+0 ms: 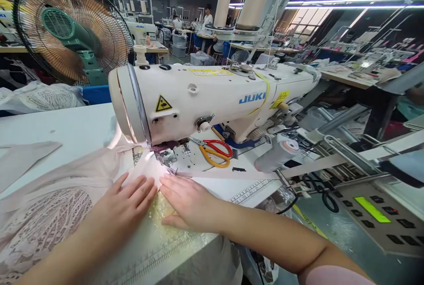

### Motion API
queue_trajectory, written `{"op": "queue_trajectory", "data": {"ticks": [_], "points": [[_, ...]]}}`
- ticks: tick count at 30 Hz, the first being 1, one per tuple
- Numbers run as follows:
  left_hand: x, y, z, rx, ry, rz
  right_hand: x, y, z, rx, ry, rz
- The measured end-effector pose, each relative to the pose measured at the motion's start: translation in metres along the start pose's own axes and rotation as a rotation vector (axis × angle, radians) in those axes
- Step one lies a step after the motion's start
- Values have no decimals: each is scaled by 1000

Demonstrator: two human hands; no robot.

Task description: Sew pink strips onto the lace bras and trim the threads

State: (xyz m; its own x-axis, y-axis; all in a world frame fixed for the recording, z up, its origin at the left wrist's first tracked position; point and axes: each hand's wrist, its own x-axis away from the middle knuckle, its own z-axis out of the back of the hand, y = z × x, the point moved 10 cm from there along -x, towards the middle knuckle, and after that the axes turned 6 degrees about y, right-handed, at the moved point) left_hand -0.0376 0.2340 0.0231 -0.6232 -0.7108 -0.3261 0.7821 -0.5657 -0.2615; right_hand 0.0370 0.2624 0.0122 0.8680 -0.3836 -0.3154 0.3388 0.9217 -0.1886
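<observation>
Pale pink fabric [147, 166] lies under the needle area of a white sewing machine [175, 95]. My left hand [129, 196] rests flat on the cloth, fingers stretched toward the machine. Beside it, my right hand [188, 201] also lies flat, its fingertips on the fabric near the presser foot and its thumb out to the side. Neither hand grips anything. To the left spreads more of the pale cloth with a lace panel [49, 218]. Under my palms shows a yellowish clear patch [162, 210] on the tabletop. The needle itself is hard to make out.
Scissors with red and orange handles [217, 152] lie by the machine bed. A grey thread cone [278, 152] is at the right, above a control panel [374, 214]. A large fan [71, 26] stands at the back left. Ruler markings [251, 191] run along the table.
</observation>
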Motion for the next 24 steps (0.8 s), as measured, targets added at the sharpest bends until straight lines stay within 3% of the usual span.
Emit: {"op": "queue_trajectory", "data": {"ticks": [12, 24], "points": [[-1, -39, -28, -12, -92, -95, -8, 0, -1, 25, -33, -56], [-15, -67, -29, -155, -112, -65, -5, 2, -3, -10, 8, -59]]}}
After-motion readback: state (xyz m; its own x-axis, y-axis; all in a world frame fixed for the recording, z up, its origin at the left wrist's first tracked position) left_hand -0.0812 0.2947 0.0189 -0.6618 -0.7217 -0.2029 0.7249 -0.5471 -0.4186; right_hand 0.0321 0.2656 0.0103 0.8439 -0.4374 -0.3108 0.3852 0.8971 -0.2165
